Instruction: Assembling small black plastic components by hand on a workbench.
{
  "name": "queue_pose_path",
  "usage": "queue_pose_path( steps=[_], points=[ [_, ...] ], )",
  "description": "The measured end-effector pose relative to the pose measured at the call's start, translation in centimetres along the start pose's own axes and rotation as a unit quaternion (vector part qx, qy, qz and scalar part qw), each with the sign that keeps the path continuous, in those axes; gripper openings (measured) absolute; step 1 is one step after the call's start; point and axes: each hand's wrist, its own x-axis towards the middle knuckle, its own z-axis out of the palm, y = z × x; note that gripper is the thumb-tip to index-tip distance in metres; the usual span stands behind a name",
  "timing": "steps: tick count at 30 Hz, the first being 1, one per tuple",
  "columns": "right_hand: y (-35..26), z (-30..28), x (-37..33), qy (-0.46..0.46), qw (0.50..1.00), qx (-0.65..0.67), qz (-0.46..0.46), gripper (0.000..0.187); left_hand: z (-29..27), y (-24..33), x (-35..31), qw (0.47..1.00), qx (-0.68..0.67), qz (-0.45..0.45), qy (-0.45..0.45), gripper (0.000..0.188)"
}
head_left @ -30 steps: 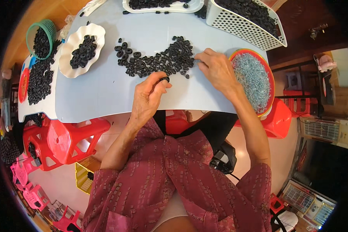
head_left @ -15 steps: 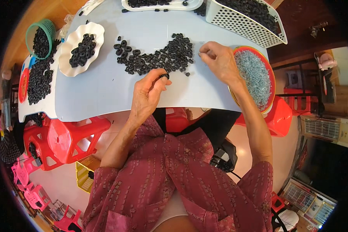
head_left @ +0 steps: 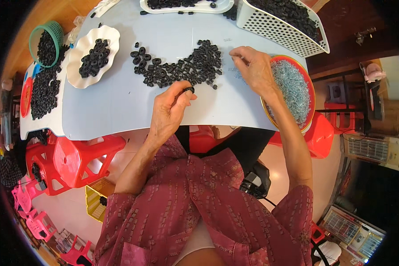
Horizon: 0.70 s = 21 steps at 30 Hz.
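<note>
Left hand [head_left: 170, 106] is pinching a rounded black piece [head_left: 189, 89].
Right hand [head_left: 255, 71] is curving, hold unclear, beside glassy beads [head_left: 294, 84] at two o'clock.

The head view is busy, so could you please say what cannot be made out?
All in the head view:
Curved black part: partly hidden by the left hand.
Right hand: anything at its fingertips is too small to tell.
White tray: far side cut off by the upper edge.
Red basin: left rim partly behind the right wrist.
</note>
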Motion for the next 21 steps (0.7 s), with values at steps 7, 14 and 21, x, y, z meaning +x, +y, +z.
queue_pose_path(
  steps=[7,14,21],
  points=[
    [2.2,1.4,4.2,0.081,0.990,-0.078,-0.087,0.027,0.1,0.2,-0.2,1.000,0.007,-0.002,0.005,0.019],
    [4.3,2.8,6.6,0.006,0.978,-0.146,-0.151,0.011,0.2,0.3,-0.2,1.000,0.018,0.007,0.004,0.018],
    [2.0,1.8,4.3,0.029,0.992,-0.097,-0.080,0.011,0.1,0.3,0.1,1.000,-0.001,-0.004,0.006,0.019]
  ],
)
